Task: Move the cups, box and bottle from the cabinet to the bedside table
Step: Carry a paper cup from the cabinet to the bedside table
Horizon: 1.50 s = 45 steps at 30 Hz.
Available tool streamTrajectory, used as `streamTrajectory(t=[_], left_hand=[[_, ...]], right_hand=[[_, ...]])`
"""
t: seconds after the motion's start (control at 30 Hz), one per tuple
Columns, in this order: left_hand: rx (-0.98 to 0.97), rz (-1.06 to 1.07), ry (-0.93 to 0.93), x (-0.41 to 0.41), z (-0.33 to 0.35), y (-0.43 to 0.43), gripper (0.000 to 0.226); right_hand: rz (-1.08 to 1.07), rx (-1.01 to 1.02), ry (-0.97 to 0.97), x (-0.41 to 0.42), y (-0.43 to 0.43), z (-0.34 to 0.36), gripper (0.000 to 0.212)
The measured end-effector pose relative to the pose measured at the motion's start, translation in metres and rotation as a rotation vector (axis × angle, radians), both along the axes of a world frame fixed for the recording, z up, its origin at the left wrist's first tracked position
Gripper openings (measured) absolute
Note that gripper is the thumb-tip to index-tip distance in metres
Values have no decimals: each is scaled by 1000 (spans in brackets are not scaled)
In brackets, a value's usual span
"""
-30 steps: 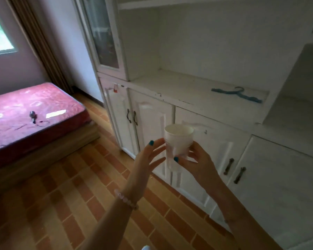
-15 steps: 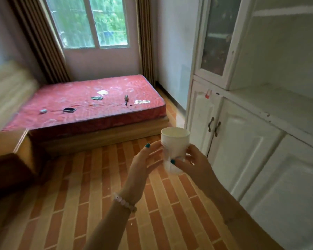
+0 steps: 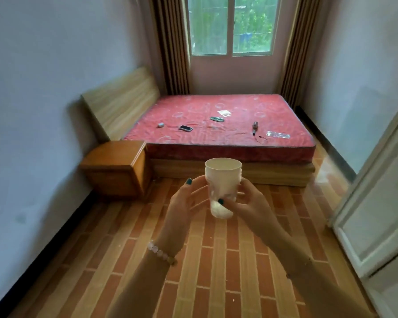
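A white translucent cup (image 3: 223,180) is held upright in front of me, over the brick-pattern floor. My right hand (image 3: 251,205) grips its lower half, thumb across the front. My left hand (image 3: 185,200) is beside the cup on its left, fingers straight and spread; I cannot tell whether they touch it. The wooden bedside table (image 3: 115,166) stands ahead on the left, against the wall and next to the bed. The white cabinet (image 3: 377,214) shows only as doors at the right edge. No box or bottle is in view.
A bed with a red mattress (image 3: 218,125) lies ahead under the window, with a phone (image 3: 185,128) and small items on it. A wooden headboard (image 3: 122,102) leans along the left wall. Brick-pattern floor (image 3: 216,260) stretches between me and the bed.
My view has swung left from the cabinet to face the bed and bedside table. The cup stays in my right hand, with my left hand beside it.
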<state>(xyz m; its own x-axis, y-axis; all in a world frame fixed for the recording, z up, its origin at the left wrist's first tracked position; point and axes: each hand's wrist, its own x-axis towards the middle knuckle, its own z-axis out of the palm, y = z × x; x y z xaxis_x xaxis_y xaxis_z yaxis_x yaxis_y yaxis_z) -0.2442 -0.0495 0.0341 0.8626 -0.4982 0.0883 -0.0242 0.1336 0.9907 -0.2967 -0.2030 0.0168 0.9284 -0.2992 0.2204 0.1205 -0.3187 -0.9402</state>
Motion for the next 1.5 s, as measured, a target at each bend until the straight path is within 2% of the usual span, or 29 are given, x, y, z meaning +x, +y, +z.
streamTrajectory(t=[0.17, 0.4, 0.6, 0.7, 0.87, 1.27, 1.5], left_hand=[[-20, 208, 92, 47, -10, 50, 45], [-2, 406, 245, 121, -35, 80, 39], [-19, 512, 203, 213, -34, 82, 44], [-18, 555, 210, 264, -31, 81, 45], [10, 578, 226, 336, -33, 78, 62], [1, 627, 201, 467, -52, 109, 46], [-11, 657, 233, 577, -65, 159, 43]], right_hand=[[215, 39, 27, 76, 43, -5, 47], [392, 63, 65, 179, 71, -30, 48], [511, 94, 79, 298, 77, -35, 47], [546, 124, 87, 354, 75, -31, 47], [597, 98, 121, 434, 70, -29, 47], [668, 123, 190, 574, 102, -54, 46], [674, 75, 219, 687, 154, -66, 45]])
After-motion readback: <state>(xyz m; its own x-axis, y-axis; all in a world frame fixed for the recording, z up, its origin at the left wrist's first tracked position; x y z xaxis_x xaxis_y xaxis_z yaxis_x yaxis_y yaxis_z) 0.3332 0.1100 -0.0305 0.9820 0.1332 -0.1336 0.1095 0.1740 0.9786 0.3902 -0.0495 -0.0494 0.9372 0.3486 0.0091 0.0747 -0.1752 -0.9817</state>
